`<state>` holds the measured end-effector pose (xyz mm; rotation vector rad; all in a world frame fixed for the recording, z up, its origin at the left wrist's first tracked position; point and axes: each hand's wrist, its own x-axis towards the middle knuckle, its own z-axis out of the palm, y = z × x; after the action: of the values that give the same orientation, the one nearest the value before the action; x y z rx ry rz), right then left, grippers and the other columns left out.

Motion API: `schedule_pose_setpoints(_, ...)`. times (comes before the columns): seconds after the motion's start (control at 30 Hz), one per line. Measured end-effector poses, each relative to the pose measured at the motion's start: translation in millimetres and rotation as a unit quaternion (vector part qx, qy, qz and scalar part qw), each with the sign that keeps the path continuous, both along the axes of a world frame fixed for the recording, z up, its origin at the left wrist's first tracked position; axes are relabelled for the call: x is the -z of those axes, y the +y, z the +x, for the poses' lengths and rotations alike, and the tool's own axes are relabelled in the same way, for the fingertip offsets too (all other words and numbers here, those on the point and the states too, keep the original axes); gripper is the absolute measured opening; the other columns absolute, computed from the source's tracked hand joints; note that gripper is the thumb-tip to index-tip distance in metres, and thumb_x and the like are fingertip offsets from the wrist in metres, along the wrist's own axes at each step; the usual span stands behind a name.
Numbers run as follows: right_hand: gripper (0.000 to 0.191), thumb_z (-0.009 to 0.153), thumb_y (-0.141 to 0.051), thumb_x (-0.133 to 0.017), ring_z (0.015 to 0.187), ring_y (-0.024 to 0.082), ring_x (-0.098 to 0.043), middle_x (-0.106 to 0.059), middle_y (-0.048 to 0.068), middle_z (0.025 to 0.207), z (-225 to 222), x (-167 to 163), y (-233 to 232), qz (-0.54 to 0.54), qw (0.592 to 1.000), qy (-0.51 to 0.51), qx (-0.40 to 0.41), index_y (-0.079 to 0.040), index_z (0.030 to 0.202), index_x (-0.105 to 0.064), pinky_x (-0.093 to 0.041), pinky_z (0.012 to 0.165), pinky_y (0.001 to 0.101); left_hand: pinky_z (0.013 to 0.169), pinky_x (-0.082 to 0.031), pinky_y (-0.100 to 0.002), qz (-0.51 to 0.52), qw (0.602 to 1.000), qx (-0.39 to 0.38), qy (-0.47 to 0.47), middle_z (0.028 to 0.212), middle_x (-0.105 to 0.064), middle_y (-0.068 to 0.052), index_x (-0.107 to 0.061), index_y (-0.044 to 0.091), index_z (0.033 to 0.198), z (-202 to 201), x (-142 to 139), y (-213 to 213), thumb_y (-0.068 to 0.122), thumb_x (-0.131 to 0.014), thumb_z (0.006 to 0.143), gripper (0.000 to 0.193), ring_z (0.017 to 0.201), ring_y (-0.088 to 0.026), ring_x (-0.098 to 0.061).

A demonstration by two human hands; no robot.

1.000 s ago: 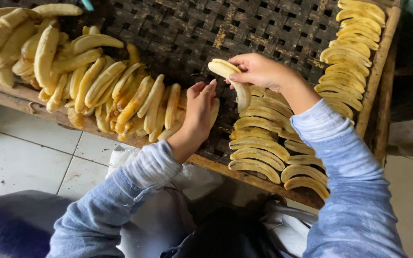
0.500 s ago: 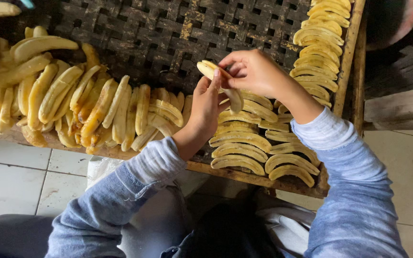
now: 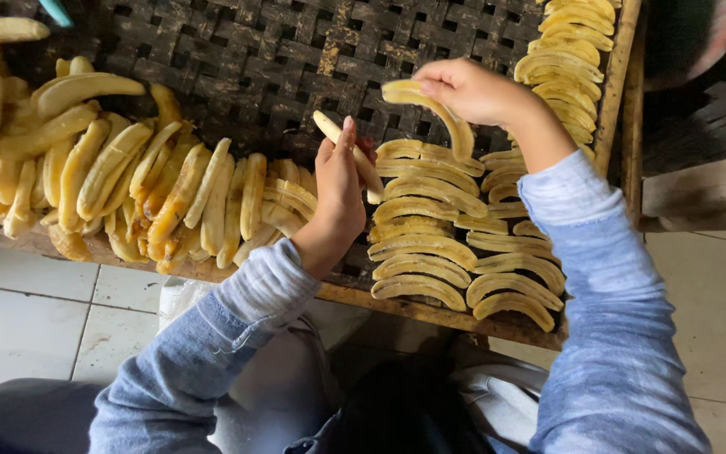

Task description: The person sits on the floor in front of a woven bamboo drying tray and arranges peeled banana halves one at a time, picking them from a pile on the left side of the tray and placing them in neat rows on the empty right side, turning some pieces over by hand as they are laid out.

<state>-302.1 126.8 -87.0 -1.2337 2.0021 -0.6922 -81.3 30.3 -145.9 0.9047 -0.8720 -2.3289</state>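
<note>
- Right hand (image 3: 472, 88) pinched one banana half (image 3: 430, 105) by its end, above the laid rows (image 3: 447, 244).
- Left hand (image 3: 339, 185) gripped another half (image 3: 355, 155) against its fingers.
- Both halves looked soft, light and slippery, best held near an end.
- Woven tray (image 3: 254, 50) lay beneath.

Both hands (image 3: 339, 189) hold banana halves (image 3: 430, 105).

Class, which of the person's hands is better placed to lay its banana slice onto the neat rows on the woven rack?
Probably the right hand: its banana slice hangs directly above the neat rows, curved like them.
</note>
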Motion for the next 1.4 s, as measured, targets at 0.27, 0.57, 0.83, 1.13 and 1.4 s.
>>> schedule_pose_setpoints(0.27, 0.027, 0.104, -0.022, -0.058, 0.096, 0.017, -0.069, -0.076, 0.006, 0.112, -26.6, 67.1, 0.9, 0.053, 0.996, 0.060, -0.041, -0.010, 0.123, -0.072, -0.054, 0.088, 0.0352, 0.066, -0.049, -0.030, 0.020, 1.000, 0.002, 0.012, 0.084, -0.062, -0.003, -0.056, 0.010, 0.097, 4.3, 1.0, -5.9, 0.035, -0.063, 0.100, 0.026, 0.073, -0.014, -0.057)
schedule_pose_setpoints(0.57, 0.016, 0.094, -0.022, -0.076, 0.086, 0.020, -0.071, -0.077, 0.009, 0.096, -8.5, 61.0, 10.9, 0.041, 0.981, 0.187, 0.009, -0.011, 0.104, -0.079, -0.054, 0.079, 0.0358, 0.075, -0.052, -0.034, 0.030, 0.999, 0.043, -0.012, 0.094, -0.064, -0.007, -0.056, 0.007, 0.102, 6.1, -3.4, -2.4, 0.032, -0.059, 0.103, 0.024, 0.084, -0.017, -0.060)
schedule_pose_setpoints(0.83, 0.022, 0.096, -0.016, -0.072, 0.088, 0.015, -0.071, -0.076, 0.007, 0.101, 13.0, 34.6, 12.1, -0.046, 0.982, 0.166, 0.083, -0.008, 0.117, -0.072, -0.057, 0.078, 0.0335, 0.088, -0.054, -0.042, 0.037, 0.996, 0.079, 0.000, 0.123, -0.061, -0.006, -0.055, 0.007, 0.139, 4.7, -7.0, -1.1, 0.032, -0.054, 0.102, 0.044, 0.115, -0.021, -0.061)
schedule_pose_setpoints(1.13, 0.023, 0.110, -0.023, -0.055, 0.094, 0.014, -0.073, -0.074, 0.004, 0.097, 72.7, 3.0, 6.1, -0.137, 0.975, -0.173, -0.013, -0.003, 0.105, -0.068, -0.061, 0.091, 0.0315, 0.094, -0.054, -0.044, 0.017, 0.975, 0.116, 0.187, 0.137, -0.056, -0.009, -0.047, 0.011, 0.149, 0.3, -13.9, -2.9, 0.036, -0.049, 0.107, 0.048, 0.122, -0.026, -0.055)
schedule_pose_setpoints(1.4, 0.039, 0.104, -0.040, -0.063, 0.086, 0.021, -0.064, -0.062, 0.009, 0.098, 122.0, 19.2, 19.8, -0.234, 0.843, -0.423, 0.237, -0.002, 0.111, -0.058, -0.057, 0.081, 0.0378, 0.101, -0.047, -0.036, -0.113, 0.967, -0.112, 0.201, 0.138, -0.057, -0.006, -0.050, 0.007, 0.148, -2.0, -11.7, -12.8, 0.021, -0.051, 0.115, 0.036, 0.123, -0.020, -0.055)
